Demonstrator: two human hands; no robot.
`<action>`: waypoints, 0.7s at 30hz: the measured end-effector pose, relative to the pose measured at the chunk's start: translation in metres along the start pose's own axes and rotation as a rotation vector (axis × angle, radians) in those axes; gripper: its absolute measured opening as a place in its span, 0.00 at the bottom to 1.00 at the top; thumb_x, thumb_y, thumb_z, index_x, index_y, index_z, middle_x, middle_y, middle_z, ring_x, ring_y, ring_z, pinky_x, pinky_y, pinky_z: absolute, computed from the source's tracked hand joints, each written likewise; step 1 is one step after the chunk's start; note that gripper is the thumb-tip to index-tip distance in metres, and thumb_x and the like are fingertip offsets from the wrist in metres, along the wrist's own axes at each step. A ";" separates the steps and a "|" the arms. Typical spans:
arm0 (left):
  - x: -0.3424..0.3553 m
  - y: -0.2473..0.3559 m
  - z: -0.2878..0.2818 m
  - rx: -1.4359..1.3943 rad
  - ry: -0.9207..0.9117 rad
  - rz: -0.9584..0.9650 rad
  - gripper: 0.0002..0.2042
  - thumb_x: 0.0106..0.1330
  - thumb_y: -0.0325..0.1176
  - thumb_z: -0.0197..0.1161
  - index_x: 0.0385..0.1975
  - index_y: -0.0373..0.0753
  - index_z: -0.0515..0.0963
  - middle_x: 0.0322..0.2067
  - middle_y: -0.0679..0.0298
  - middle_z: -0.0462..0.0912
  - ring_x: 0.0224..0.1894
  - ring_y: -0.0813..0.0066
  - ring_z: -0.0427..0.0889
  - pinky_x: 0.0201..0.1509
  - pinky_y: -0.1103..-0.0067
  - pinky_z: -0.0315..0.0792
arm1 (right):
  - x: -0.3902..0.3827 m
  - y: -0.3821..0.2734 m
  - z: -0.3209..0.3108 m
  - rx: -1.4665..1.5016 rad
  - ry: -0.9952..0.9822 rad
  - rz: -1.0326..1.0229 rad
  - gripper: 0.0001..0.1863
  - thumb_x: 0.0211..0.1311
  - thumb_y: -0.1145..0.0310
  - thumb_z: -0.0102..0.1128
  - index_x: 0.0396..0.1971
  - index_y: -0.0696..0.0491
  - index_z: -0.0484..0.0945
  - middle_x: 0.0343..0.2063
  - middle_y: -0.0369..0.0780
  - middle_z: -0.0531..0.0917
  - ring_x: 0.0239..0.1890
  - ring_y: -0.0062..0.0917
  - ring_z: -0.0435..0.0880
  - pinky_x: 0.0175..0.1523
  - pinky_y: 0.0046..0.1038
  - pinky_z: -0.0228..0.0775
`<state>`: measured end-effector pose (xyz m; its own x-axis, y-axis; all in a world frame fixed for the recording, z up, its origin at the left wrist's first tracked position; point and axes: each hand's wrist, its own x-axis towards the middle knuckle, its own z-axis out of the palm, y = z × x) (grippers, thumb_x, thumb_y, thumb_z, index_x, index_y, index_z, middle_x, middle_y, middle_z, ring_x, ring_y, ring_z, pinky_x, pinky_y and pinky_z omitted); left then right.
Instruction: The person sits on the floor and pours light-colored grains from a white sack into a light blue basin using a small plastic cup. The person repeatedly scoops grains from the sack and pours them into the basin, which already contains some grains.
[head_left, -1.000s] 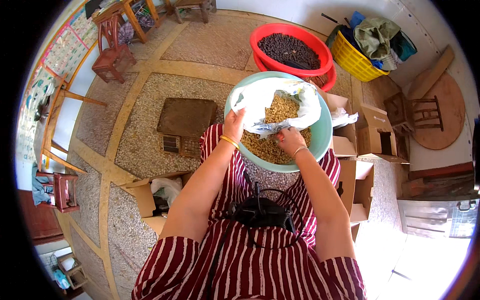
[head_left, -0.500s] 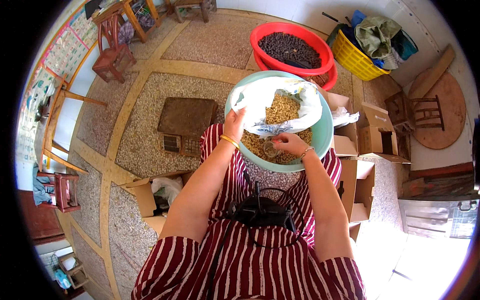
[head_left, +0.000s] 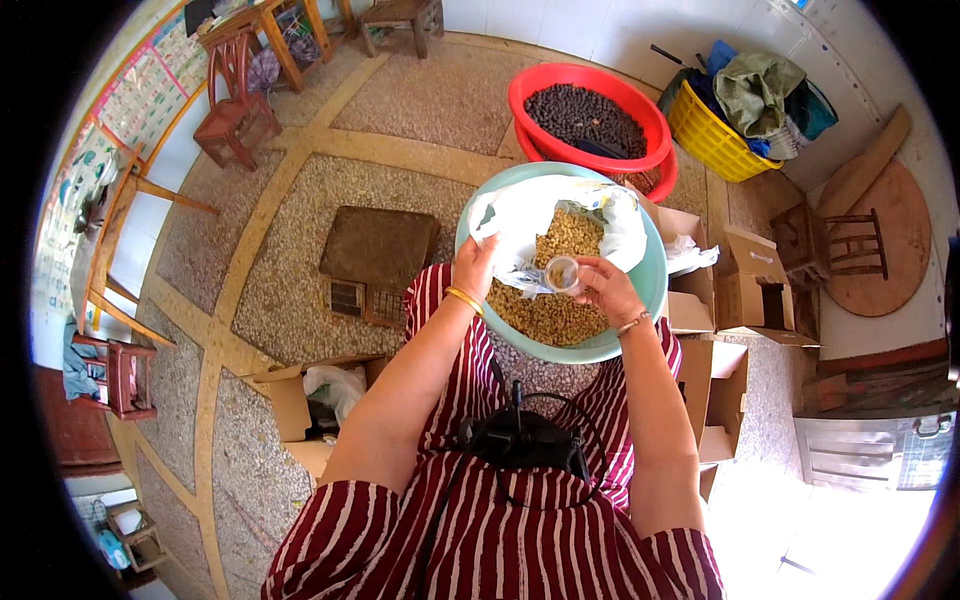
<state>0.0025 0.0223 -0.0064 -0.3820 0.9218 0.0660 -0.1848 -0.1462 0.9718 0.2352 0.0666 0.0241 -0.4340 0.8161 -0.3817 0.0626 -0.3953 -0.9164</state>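
Observation:
A white plastic bag sits with its mouth spread wide in a pale green tub between my knees. Small tan kernels, perhaps beans or nuts, lie inside the bag, and more loose kernels cover the tub's near part. My left hand pinches the bag's left rim. Over the bag's near edge, my right hand grips a small clear cup by its side. The cup is see-through, and how much it holds I cannot tell.
Beyond the tub stand stacked red basins with dark round pieces. A yellow basket full of cloth and bags is at the far right. Cardboard boxes flank me on the right, another box on the left. A low brown stool stands left.
My right hand has lifted the cup out of the loose kernels, up to the bag's near edge. The left hand still holds the bag rim. The whole view has shifted slightly.

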 end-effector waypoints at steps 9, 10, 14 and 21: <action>0.001 -0.002 0.001 -0.078 0.001 0.049 0.17 0.64 0.38 0.53 0.46 0.30 0.70 0.40 0.64 0.75 0.41 0.80 0.73 0.45 0.83 0.67 | 0.033 -0.024 0.020 -1.006 0.542 -0.713 0.20 0.39 0.72 0.61 0.39 0.48 0.75 0.44 0.42 0.71 0.47 0.39 0.68 0.51 0.36 0.63; 0.002 -0.003 0.000 -0.066 -0.001 0.042 0.17 0.64 0.38 0.53 0.46 0.30 0.70 0.40 0.64 0.75 0.41 0.80 0.73 0.45 0.83 0.67 | 0.036 -0.024 0.018 -1.068 0.542 -0.762 0.21 0.39 0.72 0.61 0.39 0.48 0.75 0.45 0.42 0.71 0.48 0.39 0.68 0.51 0.37 0.63; 0.001 -0.002 0.003 -0.060 -0.009 0.031 0.18 0.64 0.39 0.53 0.46 0.30 0.70 0.40 0.65 0.75 0.41 0.80 0.73 0.45 0.82 0.67 | 0.038 -0.025 0.013 -1.238 0.550 -0.861 0.22 0.37 0.73 0.62 0.40 0.47 0.74 0.45 0.41 0.71 0.48 0.39 0.68 0.53 0.38 0.62; -0.001 -0.001 0.000 -0.025 -0.026 0.016 0.20 0.64 0.41 0.54 0.47 0.30 0.70 0.41 0.65 0.75 0.42 0.80 0.72 0.45 0.83 0.67 | 0.019 -0.029 0.014 -0.974 0.623 -0.837 0.24 0.38 0.71 0.67 0.42 0.50 0.73 0.42 0.43 0.72 0.45 0.36 0.72 0.51 0.33 0.65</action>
<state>0.0034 0.0219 -0.0076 -0.3612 0.9284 0.0877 -0.2016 -0.1695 0.9647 0.2121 0.0876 0.0452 -0.2077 0.8099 0.5485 0.6821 0.5218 -0.5123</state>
